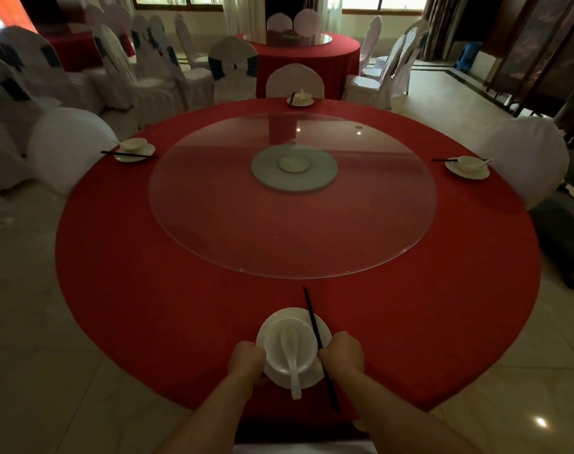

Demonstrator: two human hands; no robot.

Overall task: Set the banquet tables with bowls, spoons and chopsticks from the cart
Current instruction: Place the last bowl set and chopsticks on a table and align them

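At the near edge of the round red table [148, 273] lies a white plate [284, 317] carrying a white bowl [276, 357]. A white spoon [292, 362] rests in the bowl with its handle pointing toward me. My left hand [246, 358] grips the plate's left rim. My right hand [341, 353] holds the plate's right rim together with black chopsticks [313, 319] that lie across that rim. Three other place settings stand at the left [134, 149], the far side [300, 98] and the right [469, 165].
A glass turntable [292, 224] with a grey hub [294, 167] fills the table's middle. White-covered chairs [67, 149] ring the table, with more rows at the back left. A second red table [305, 57] stands behind. A dark cart [564, 244] is at the right.
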